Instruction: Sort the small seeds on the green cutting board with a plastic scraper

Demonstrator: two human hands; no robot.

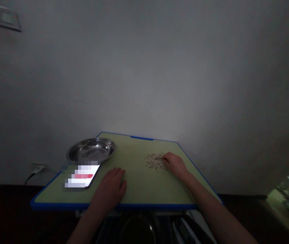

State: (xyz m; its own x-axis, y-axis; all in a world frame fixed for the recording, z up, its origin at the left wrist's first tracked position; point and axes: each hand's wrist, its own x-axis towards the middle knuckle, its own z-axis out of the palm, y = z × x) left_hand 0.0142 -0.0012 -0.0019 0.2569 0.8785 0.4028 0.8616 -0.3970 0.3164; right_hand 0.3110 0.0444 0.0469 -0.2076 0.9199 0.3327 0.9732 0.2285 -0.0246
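Small dark beads or seeds (154,163), too small to name for certain, lie scattered on the right half of the table (136,183). Over their right side, my right hand (175,164) is closed in a pinch on a thin dark stick (158,158), whose tip points left above the scatter. My left hand (112,184) rests palm down on the tabletop with its fingers stretched out, holding nothing. Just left of it lies a phone (82,176) with a lit, blurred screen.
A wide metal basin (91,149) stands at the back left, behind the phone. The table has a blue raised edge (60,206) and stands close to a grey wall (144,67). A dark round object (138,232) sits below the front edge.
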